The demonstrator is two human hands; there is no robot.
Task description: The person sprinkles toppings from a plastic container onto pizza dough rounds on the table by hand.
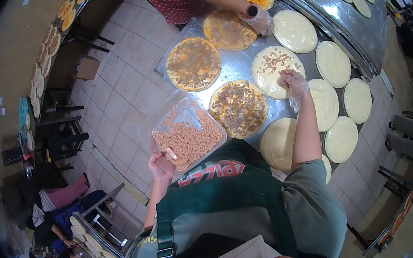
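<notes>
My left hand (161, 169) grips the near left edge of a clear plastic tub (145, 131). Inside the tub is a heap of small pink-brown diced meat (184, 139). My right hand (294, 86), in a clear plastic glove, is over the right side of a pale round pizza base (269, 83). Its fingers are bunched together around diced meat, though most of what they hold is hidden. Scattered meat pieces (278, 61) lie on the far part of that base. A topped pizza (238, 108) sits between the tub and this base.
Several plain bases (340, 139) cover the right of the metal table (235, 60). More topped pizzas (194, 63) lie at left. A co-worker's gloved hand (262, 22) is at the far side. A cardboard box (87, 68) stands on the tiled floor.
</notes>
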